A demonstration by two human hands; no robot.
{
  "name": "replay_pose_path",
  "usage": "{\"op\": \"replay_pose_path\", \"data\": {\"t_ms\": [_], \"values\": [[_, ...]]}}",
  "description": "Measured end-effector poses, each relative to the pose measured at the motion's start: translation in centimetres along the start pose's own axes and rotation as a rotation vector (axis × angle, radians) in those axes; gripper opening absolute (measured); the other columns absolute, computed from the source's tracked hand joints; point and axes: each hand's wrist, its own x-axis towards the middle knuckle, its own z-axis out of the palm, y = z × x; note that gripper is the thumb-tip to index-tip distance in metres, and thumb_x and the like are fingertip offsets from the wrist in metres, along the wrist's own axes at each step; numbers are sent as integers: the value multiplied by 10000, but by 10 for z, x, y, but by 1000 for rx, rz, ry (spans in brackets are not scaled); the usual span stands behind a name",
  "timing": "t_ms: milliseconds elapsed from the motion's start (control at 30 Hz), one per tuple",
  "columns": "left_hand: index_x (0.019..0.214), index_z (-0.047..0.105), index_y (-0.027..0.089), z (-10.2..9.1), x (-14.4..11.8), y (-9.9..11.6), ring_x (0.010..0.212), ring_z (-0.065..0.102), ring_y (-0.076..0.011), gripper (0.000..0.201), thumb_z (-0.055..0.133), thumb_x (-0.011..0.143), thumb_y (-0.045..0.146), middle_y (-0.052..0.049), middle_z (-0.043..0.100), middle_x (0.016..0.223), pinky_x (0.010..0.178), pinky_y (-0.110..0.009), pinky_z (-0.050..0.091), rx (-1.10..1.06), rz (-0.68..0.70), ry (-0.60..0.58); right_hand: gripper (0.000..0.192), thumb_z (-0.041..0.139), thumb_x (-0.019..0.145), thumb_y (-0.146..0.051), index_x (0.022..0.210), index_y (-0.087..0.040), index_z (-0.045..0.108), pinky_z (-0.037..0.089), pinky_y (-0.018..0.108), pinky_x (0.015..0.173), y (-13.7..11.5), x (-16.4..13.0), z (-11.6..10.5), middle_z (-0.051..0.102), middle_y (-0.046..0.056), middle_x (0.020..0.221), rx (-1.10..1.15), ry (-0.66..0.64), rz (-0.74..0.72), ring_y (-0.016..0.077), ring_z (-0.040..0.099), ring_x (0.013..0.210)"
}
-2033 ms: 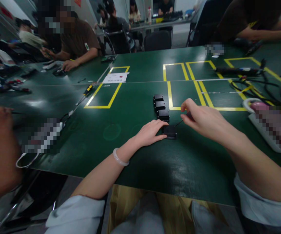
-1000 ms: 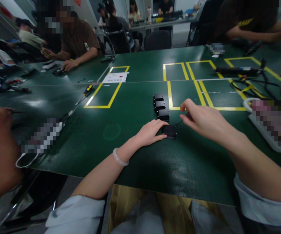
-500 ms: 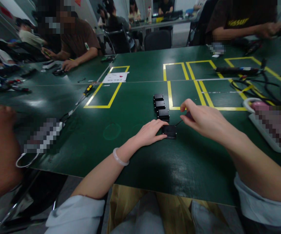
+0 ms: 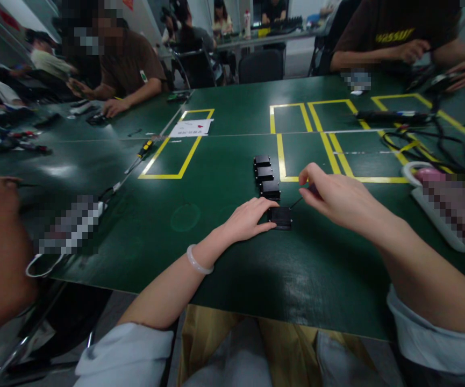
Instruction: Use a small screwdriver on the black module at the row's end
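Observation:
My left hand (image 4: 252, 219) grips the left side of a small black box-shaped part (image 4: 281, 217) lying on the green table (image 4: 232, 279), thumb at its near edge and fingers at its far edge. In my right hand (image 4: 323, 191) is a screwdriver (image 4: 295, 204), its handle mostly hidden by the curled fingers. Its thin dark shaft slants down to the part's far right corner. Beyond the left hand, three similar black parts (image 4: 264, 173) stand in a row running away from me.
Yellow tape rectangles (image 4: 280, 156) mark the table. A yellow-and-black screwdriver (image 4: 145, 149) and a paper sheet (image 4: 192, 128) lie left of centre. Black cables (image 4: 417, 145) and a white tray (image 4: 437, 217) are at the right. Co-workers sit across the table; another person's arm (image 4: 0, 242) is close on my left.
My hands, the screwdriver and the black parts look almost unmoved. Across the table at the right, a co-worker's hands have shifted; the arm on my left has moved slightly.

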Motion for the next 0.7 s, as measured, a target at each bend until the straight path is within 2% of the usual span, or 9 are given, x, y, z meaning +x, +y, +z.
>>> {"op": "replay_pose_path", "data": {"t_ms": [133,333,567,700], "values": [[1246,483,240,-1,0,1,1037,553,-238,391,598,902,386,-66,582,1160,888,-379,464,-3,0,-3,249,392,927,-355,1100,-198,478,277,277,516,-3,0,-1,674,52,797,18,9,17,189,586,646],[1241,485,233,-2,0,1,1028,551,-230,383,597,906,378,-60,583,1156,884,-368,465,6,9,-3,255,369,953,-417,1030,-208,493,249,279,501,-2,1,0,642,36,708,-51,-7,35,192,553,586],[1247,479,236,-2,0,1,1031,552,-229,386,594,908,382,-60,580,1163,890,-370,463,2,8,-2,231,407,921,-347,1093,-202,461,267,275,518,0,0,-1,679,55,823,25,-6,2,195,599,668],[1238,482,232,-2,0,1,1027,553,-232,383,599,905,382,-63,582,1155,885,-367,464,7,12,-1,239,400,934,-389,1073,-206,468,255,276,511,-1,0,0,667,45,777,-5,-6,27,193,584,638]]}}
